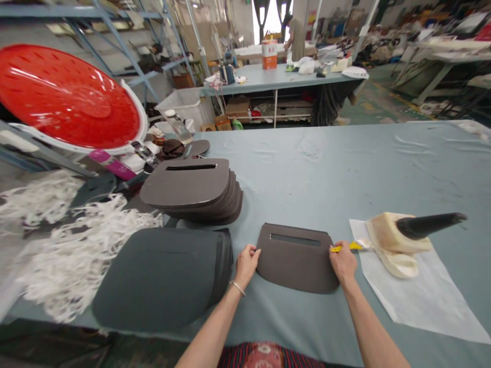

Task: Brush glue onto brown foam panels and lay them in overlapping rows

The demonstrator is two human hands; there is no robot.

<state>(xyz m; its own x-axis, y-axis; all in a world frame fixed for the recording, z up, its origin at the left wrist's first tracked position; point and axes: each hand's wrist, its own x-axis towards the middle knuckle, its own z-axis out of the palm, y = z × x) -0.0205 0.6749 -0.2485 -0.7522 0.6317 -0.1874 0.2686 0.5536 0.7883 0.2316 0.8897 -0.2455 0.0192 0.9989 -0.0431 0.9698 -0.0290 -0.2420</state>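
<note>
A window (272,24) burns white past the far edge of the worktop (307,174); glare spots the red disc (76,99); frame corners look stretched

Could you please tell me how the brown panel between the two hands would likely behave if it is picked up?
The brown panel is probably light, as it looks thin for its width. It may flex most near the slot, where only a narrow strip remains along the far edge. Its broad, flat shape makes rolling unlikely.
</note>
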